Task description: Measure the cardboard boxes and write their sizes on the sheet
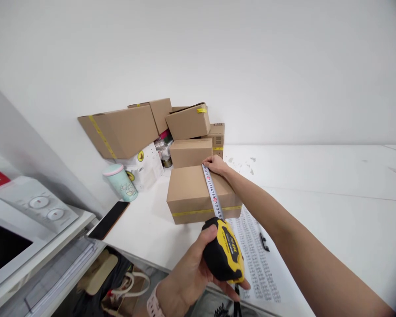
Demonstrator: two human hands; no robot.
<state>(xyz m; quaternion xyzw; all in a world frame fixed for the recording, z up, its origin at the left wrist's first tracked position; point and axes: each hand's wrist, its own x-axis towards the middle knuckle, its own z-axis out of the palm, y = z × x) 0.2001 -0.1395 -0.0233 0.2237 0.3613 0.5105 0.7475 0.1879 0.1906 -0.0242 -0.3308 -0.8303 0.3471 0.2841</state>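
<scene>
My left hand (198, 264) is wrapped round the black and yellow case of a tape measure (222, 251), near the table's front edge. From the case the white blade (211, 189) runs away from me across the top of a closed cardboard box (186, 185) with a yellow strip along its lower side. At the box's far edge my right hand (216, 164) pinches the blade's end between thumb and fingers. That forearm reaches over the box's right side and hides part of it. The blade's hook is covered by my fingertips.
Several more cardboard boxes (125, 130) are piled behind, against the wall. A mint tumbler (121, 182) and a black phone-like slab (109, 220) lie to the left, near a microwave (29, 220). Printed sheets (251, 246) and a black pen (264, 242) rest on the white table (333, 220).
</scene>
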